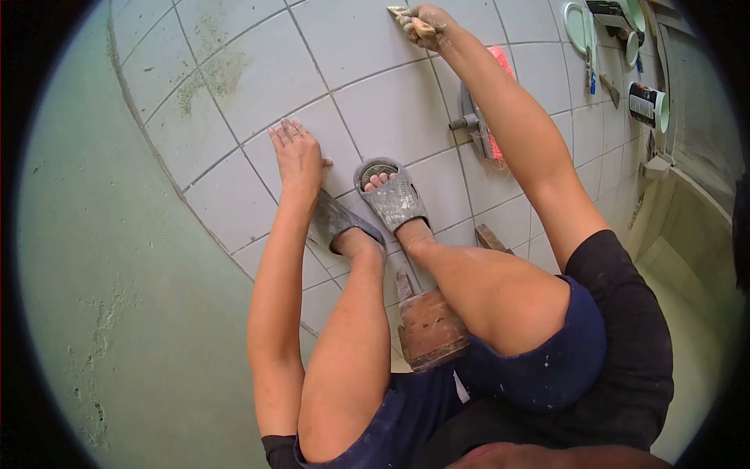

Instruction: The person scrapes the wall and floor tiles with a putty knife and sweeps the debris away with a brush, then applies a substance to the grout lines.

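At the top of the head view, my right hand [428, 30] is closed around a small scraper [397, 11]. The scraper's pale, pointed tip sticks out to the left over the floor tiles [375, 55], while most of its handle is hidden by my fingers. My left hand [298, 155] rests on the tiles with its fingers stretched out, holding nothing. Close beside it are my grey, dust-marked slippers [391, 195]. Brownish dirt [223, 74] stains the tiles toward the upper left.
A brush with pink bristles [494, 144] lies beyond my right forearm. Farther right are a white lid [576, 30], a putty knife [611, 91] and a tipped container [647, 107]. Beneath me is a wooden stool [431, 332]. A green wall [117, 258] borders the left.
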`<state>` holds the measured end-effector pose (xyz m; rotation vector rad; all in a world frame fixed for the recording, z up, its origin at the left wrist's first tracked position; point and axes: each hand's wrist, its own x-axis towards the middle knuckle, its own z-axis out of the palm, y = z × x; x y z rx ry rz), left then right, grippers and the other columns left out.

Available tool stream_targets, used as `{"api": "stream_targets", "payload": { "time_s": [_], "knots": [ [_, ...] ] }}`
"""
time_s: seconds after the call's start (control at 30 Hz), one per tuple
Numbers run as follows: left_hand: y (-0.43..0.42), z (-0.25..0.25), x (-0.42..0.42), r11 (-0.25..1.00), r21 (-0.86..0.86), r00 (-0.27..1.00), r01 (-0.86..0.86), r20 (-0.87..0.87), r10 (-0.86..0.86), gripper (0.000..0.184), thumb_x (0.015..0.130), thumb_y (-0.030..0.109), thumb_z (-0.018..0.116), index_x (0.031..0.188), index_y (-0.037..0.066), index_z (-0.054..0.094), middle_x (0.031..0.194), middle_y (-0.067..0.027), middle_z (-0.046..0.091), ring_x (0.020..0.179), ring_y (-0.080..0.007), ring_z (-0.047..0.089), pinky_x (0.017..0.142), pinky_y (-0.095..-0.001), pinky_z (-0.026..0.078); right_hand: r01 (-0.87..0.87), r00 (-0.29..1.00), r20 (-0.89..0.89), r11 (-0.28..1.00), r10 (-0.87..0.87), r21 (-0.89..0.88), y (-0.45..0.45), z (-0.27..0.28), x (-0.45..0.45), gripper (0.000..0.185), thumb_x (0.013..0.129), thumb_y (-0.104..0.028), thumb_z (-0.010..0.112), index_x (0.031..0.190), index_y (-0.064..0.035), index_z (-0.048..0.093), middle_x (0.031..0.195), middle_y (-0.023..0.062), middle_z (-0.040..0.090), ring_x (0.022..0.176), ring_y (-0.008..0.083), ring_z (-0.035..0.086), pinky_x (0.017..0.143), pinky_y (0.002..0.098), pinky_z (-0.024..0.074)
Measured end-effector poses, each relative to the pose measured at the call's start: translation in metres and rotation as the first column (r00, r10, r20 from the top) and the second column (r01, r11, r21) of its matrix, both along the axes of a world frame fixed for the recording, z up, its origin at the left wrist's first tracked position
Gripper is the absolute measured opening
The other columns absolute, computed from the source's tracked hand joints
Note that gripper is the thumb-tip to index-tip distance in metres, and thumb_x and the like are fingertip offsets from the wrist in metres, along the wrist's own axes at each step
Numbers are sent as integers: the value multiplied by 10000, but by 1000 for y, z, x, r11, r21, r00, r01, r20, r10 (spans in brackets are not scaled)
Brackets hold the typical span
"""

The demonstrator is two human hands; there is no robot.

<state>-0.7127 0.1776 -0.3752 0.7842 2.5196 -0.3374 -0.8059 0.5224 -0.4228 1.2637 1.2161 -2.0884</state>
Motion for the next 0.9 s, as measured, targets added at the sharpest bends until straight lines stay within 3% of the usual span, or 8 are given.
{"api": "stream_targets", "payload": {
  "time_s": [0.07,0.17,0.5,0.57,0.6,0.63,0.7,0.9],
  "knots": [
    [1,5,-3,999,1,999,-32,22,32,1094,631,492,837,1400,-138,379,1430,-303,442,1340,-384,450,1189,-528,174,-34,999,1,998,34,51,2,9,-16,197,957,-108,381,842,-30,521,560,6,483,422,106,464,380,256,387],
    [-2,2,-3,999,17,999,-37,13,37,1077,640,479,836,1402,-132,381,1431,-304,441,1340,-385,449,1190,-537,165,6,1000,21,995,-4,-100,4,9,-11,154,925,-103,410,841,-37,521,599,13,510,431,95,472,370,258,375],
    [1,3,3,1000,-6,1000,-14,28,14,1050,648,469,836,1398,-121,398,1425,-300,451,1329,-390,459,1188,-549,161,18,999,27,998,-20,59,3,11,-12,155,942,-64,409,825,-2,491,600,8,487,394,109,413,373,242,353],
    [0,-1,-2,999,-40,1000,0,1,0,1038,655,464,832,1399,-117,401,1430,-296,448,1330,-388,459,1186,-557,158,183,979,87,983,-183,2,1,16,-40,152,938,-71,420,828,6,492,598,14,483,390,112,405,362,239,345],
    [-1,2,-2,999,-34,1000,-2,-11,2,1038,655,464,832,1399,-117,401,1430,-296,448,1330,-388,459,1186,-557,158,-50,998,-24,998,51,32,2,17,-30,151,940,-61,408,835,13,489,599,19,482,397,113,409,359,236,346],
    [-3,4,-1,1000,-2,1000,-15,0,15,1037,657,465,830,1400,-115,400,1433,-294,445,1332,-385,456,1186,-562,152,-123,992,45,989,120,88,16,-9,-25,159,949,-57,395,863,29,497,600,16,480,404,108,409,365,232,352],
    [-2,4,-7,998,32,999,-46,5,46,1035,659,466,829,1401,-114,400,1436,-293,443,1335,-382,454,1185,-567,147,67,995,87,993,-59,-92,-7,21,-7,169,959,-61,396,897,48,510,606,13,484,413,98,417,364,223,365],
    [-1,4,-3,999,-34,1000,-13,8,14,1036,670,468,821,1410,-111,385,1446,-293,429,1345,-377,439,1186,-580,124,113,993,-28,994,-113,-14,1,10,-33,131,953,-61,417,927,42,495,624,20,503,429,92,451,357,203,377]
  ]
}}
